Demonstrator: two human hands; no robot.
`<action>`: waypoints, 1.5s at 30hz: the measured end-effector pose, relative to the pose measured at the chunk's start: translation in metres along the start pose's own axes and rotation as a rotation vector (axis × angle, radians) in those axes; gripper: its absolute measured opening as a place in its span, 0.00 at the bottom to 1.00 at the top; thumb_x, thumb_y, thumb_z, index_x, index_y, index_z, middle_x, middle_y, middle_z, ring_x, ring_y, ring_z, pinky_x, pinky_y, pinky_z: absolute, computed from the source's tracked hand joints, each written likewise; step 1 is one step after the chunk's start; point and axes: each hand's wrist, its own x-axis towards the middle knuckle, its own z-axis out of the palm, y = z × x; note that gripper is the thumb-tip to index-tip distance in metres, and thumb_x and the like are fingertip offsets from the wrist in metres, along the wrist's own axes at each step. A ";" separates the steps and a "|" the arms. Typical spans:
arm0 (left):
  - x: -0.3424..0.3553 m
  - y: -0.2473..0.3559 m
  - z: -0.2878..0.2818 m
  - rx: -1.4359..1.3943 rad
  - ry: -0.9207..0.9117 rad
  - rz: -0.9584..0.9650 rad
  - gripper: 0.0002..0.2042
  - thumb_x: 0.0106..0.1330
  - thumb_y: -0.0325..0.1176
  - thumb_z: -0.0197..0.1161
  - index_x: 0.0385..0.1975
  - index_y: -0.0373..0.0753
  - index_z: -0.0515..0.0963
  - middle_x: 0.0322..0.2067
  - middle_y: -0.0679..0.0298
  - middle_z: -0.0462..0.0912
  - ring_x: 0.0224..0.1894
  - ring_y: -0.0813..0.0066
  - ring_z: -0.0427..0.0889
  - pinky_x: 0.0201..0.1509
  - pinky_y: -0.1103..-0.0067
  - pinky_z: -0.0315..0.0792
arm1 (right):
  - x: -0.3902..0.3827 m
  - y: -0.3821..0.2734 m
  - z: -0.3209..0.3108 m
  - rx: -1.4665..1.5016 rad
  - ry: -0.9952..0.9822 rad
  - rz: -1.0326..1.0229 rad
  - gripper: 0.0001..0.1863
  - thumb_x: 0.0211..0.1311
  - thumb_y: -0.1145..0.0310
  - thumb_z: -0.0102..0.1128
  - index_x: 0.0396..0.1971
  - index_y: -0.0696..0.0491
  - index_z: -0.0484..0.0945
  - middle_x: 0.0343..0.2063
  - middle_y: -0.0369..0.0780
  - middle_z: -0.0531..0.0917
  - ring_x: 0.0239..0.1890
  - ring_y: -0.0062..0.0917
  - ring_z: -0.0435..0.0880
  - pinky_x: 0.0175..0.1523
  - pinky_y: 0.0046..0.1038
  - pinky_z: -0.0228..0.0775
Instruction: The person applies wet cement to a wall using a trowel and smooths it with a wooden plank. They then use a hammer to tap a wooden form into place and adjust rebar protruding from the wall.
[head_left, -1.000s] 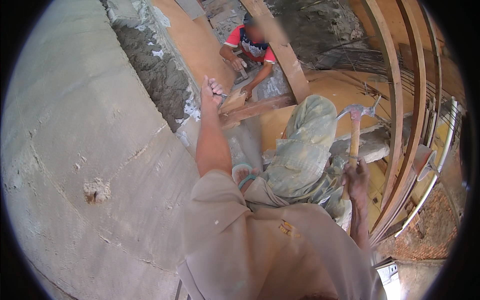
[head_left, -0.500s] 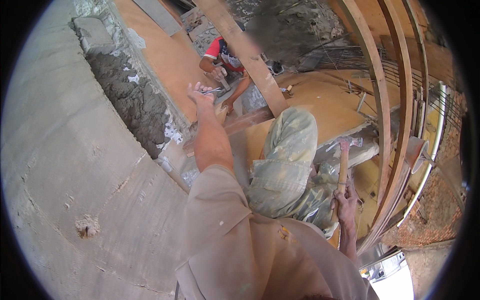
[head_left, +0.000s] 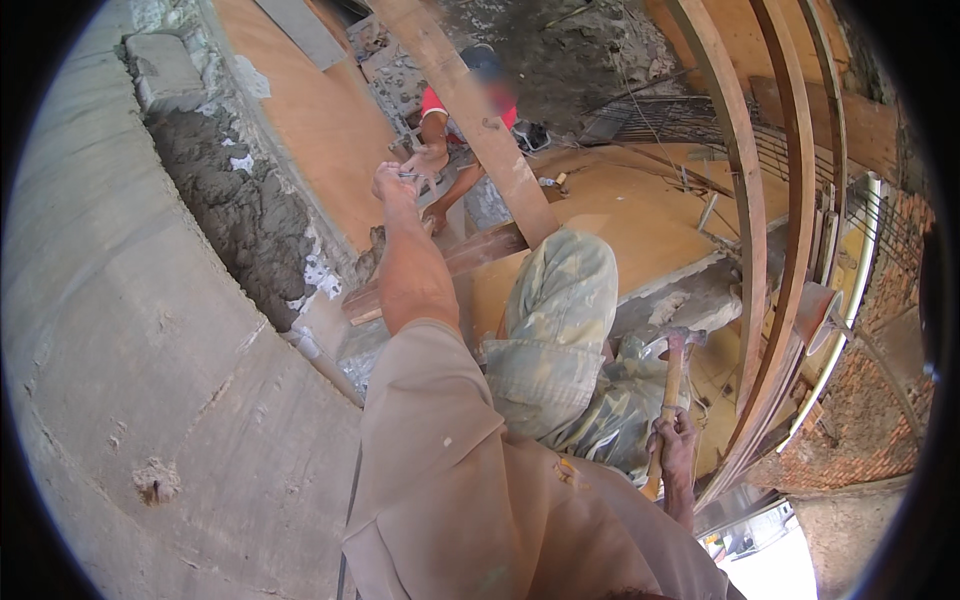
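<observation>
My left arm stretches away from me, and my left hand is closed around thin metal pieces that look like nails. Right beside it is a co-worker's hand, fingers reaching toward the nails; whether they touch is too small to tell. The co-worker's other hand is lower down, by a wooden beam. On the right, my right hand grips the wooden handle of a claw hammer, its head up, in front of my camouflage-trousered leg.
A sloping concrete surface fills the left, with a trough of wet mortar along it. A plank crosses in front of the co-worker. Curved timbers, rebar and a white pipe stand on the right. Orange-brown panels lie below.
The co-worker's upper hand has moved from a grey tool toward the nails at my left hand. My right hand and hammer have dropped slightly; the whole view has shifted a little.
</observation>
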 end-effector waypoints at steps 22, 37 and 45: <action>-0.009 -0.016 -0.008 0.878 0.052 0.279 0.09 0.62 0.17 0.53 0.42 0.24 0.70 0.29 0.49 0.79 0.22 0.59 0.81 0.18 0.71 0.77 | 0.011 -0.026 0.001 0.011 -0.057 -0.015 0.11 0.62 0.77 0.57 0.44 0.59 0.72 0.22 0.36 0.77 0.14 0.18 0.74 0.19 0.20 0.67; -0.362 -0.002 0.014 0.532 -1.039 -0.001 0.20 0.71 0.33 0.58 0.57 0.29 0.66 0.48 0.50 0.77 0.47 0.66 0.81 0.50 0.72 0.75 | 0.040 -0.143 0.140 -0.303 -0.491 -0.485 0.24 0.66 0.67 0.54 0.59 0.59 0.65 0.37 0.47 0.78 0.36 0.33 0.77 0.43 0.33 0.69; -0.256 0.042 -0.014 0.497 -0.702 -0.289 0.13 0.67 0.24 0.55 0.50 0.34 0.68 0.33 0.65 0.77 0.27 0.81 0.75 0.31 0.80 0.75 | 0.041 -0.086 0.152 -0.297 -0.359 -0.869 0.22 0.66 0.68 0.51 0.60 0.54 0.69 0.51 0.52 0.77 0.55 0.43 0.78 0.62 0.40 0.69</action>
